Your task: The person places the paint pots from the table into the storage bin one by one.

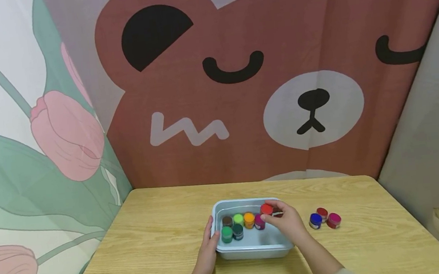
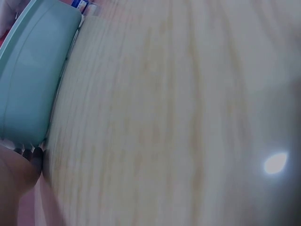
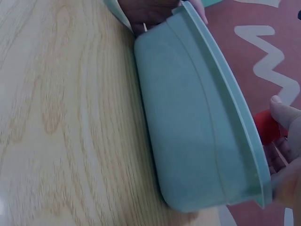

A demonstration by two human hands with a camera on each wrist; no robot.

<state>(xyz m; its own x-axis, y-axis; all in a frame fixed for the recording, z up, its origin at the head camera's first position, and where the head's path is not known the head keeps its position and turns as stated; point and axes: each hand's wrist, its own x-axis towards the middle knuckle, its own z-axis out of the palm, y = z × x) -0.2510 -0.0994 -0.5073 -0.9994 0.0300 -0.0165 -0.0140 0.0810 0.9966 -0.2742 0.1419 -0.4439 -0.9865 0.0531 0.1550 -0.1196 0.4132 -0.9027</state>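
A pale blue plastic tub stands on the table. My left hand holds its left end, thumb at the rim and fingers along the outside. Over the tub's right part, my right hand pinches a small paint jar with a red lid between thumb and fingers. Inside the tub are several similar jars: brown, light green, orange, purple, green and dark green. The right wrist view shows the red lid beyond the rim.
To the tub's right, a blue jar, a dark red jar and a pink jar stand close together on the wooden table. A curtain with a bear print hangs behind the table's back edge.
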